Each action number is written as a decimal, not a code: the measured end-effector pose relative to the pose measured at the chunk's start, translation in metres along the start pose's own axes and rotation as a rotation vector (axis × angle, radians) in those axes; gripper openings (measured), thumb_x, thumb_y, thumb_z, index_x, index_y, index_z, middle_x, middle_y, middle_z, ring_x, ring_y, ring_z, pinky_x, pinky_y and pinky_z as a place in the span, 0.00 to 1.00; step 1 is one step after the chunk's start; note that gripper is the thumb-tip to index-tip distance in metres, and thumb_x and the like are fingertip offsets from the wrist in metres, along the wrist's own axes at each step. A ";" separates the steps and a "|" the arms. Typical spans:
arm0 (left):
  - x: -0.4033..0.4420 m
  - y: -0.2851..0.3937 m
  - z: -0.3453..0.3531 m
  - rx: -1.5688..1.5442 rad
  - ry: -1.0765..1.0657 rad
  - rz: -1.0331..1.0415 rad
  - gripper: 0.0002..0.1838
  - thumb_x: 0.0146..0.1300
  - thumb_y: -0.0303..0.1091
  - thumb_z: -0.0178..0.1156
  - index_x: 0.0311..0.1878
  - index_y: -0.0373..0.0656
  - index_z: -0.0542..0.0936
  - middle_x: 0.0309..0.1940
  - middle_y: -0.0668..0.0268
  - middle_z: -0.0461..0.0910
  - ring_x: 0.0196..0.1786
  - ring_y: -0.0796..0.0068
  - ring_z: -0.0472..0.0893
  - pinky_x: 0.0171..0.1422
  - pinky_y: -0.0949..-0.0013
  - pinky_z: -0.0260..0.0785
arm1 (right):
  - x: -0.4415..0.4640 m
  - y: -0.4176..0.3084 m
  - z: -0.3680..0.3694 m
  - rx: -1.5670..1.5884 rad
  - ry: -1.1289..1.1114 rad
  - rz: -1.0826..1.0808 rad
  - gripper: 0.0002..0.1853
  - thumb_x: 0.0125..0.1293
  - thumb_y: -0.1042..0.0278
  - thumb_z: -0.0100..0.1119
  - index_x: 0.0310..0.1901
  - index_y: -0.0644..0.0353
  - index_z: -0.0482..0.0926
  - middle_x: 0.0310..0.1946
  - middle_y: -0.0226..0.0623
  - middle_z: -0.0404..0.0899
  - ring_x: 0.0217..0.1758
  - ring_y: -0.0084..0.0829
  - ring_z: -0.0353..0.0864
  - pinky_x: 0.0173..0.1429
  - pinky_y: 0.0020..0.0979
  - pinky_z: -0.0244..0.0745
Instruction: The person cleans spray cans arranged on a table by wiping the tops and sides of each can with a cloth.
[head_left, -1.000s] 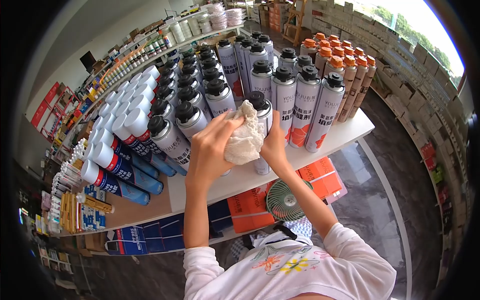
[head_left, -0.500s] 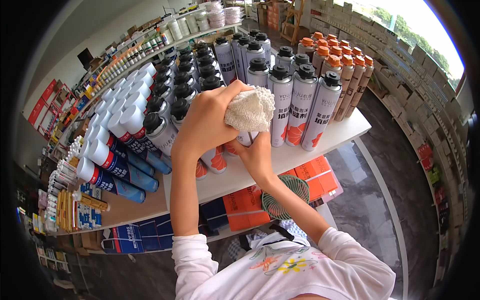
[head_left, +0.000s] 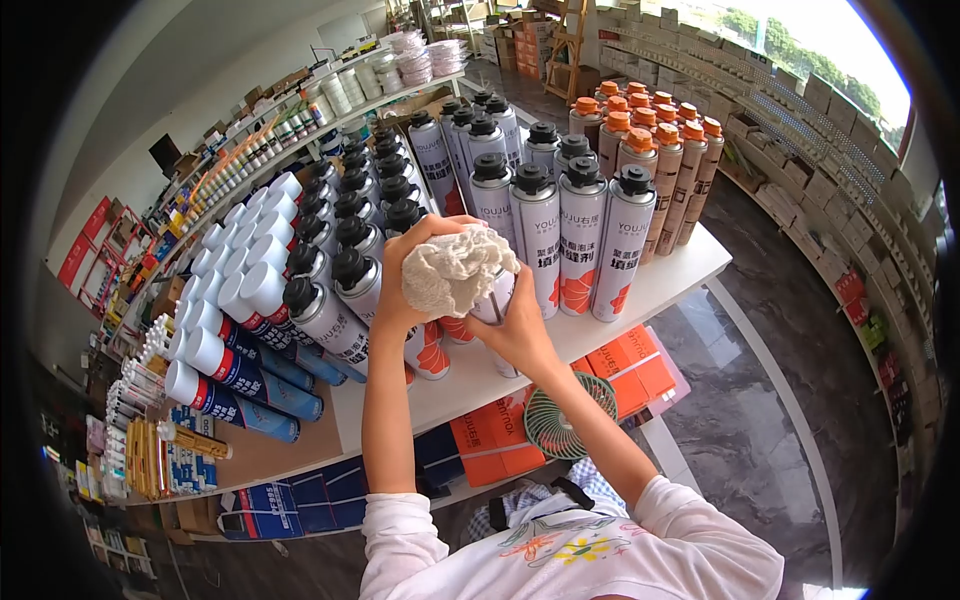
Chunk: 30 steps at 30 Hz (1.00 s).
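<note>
A cream-coloured knitted cloth (head_left: 458,272) is bunched in my left hand (head_left: 398,285), its fingers wrapped round the far side of it. The cloth covers the top of a white spray can (head_left: 503,292). Lower down, my right hand (head_left: 522,328) grips that can, and most of its body is hidden by the cloth and hands. Upright white foam cans (head_left: 582,240) with black caps and red flower prints stand just to the right. More black-capped cans (head_left: 330,320) stand in rows to the left of my hands.
White-capped blue cans (head_left: 240,375) stand on the left of the white table (head_left: 690,262); orange-capped brown cans (head_left: 690,180) stand at its right. Below are orange boxes (head_left: 495,440) and a green fan (head_left: 570,415). Stocked shelves line both sides.
My left hand has shifted the cloth left and down in view, and it now lies over the can's top. My right hand still grips the can. The camera view has shifted slightly.
</note>
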<state>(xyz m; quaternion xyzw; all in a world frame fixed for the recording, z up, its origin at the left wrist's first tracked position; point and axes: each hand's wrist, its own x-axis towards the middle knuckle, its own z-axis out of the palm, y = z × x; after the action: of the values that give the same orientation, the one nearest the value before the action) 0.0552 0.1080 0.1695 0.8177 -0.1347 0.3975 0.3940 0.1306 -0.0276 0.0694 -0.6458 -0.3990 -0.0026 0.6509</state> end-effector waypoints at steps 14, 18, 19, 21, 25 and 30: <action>-0.022 -0.019 0.002 -0.203 0.249 -0.350 0.15 0.54 0.25 0.72 0.44 0.39 0.79 0.51 0.53 0.86 0.49 0.70 0.86 0.54 0.72 0.76 | 0.046 0.010 -0.038 0.350 -0.549 0.065 0.44 0.50 0.57 0.80 0.66 0.62 0.66 0.52 0.47 0.80 0.59 0.39 0.79 0.63 0.39 0.73; -0.035 -0.003 -0.003 0.489 0.352 -0.089 0.25 0.48 0.27 0.73 0.51 0.35 0.80 0.48 0.64 0.81 0.48 0.72 0.81 0.55 0.68 0.72 | 0.033 0.019 -0.021 0.336 -0.321 0.038 0.39 0.50 0.61 0.79 0.60 0.63 0.66 0.53 0.50 0.77 0.57 0.42 0.80 0.61 0.41 0.73; -0.033 0.007 0.001 0.483 0.404 -0.095 0.24 0.48 0.27 0.73 0.51 0.35 0.80 0.48 0.63 0.81 0.47 0.71 0.81 0.54 0.69 0.72 | 0.031 0.018 -0.017 0.295 -0.266 0.015 0.40 0.49 0.61 0.79 0.60 0.64 0.65 0.52 0.50 0.77 0.57 0.45 0.79 0.60 0.42 0.73; -0.029 0.029 0.016 0.379 0.538 -0.191 0.25 0.49 0.28 0.74 0.52 0.36 0.80 0.51 0.59 0.83 0.50 0.67 0.83 0.58 0.68 0.73 | 0.025 0.012 -0.009 0.249 -0.213 0.016 0.41 0.48 0.62 0.79 0.60 0.64 0.65 0.51 0.50 0.76 0.56 0.47 0.78 0.60 0.43 0.72; -0.011 0.057 0.041 0.546 0.366 -0.064 0.29 0.46 0.29 0.76 0.54 0.37 0.80 0.56 0.51 0.82 0.57 0.56 0.84 0.62 0.63 0.74 | 0.010 0.009 0.003 0.133 -0.091 0.011 0.40 0.50 0.62 0.77 0.61 0.65 0.65 0.53 0.52 0.71 0.57 0.54 0.70 0.61 0.49 0.67; -0.011 0.069 0.069 0.994 0.067 -0.023 0.29 0.43 0.30 0.76 0.53 0.41 0.81 0.52 0.52 0.84 0.61 0.46 0.80 0.61 0.54 0.76 | -0.002 0.049 0.017 0.297 -0.128 -0.039 0.32 0.58 0.61 0.70 0.63 0.61 0.70 0.56 0.48 0.68 0.58 0.54 0.67 0.63 0.48 0.63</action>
<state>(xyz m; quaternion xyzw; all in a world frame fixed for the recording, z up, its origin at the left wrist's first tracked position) 0.0489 0.0097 0.1723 0.8948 0.0926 0.4353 -0.0349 0.1460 -0.0062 0.0251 -0.5333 -0.4483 0.0850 0.7124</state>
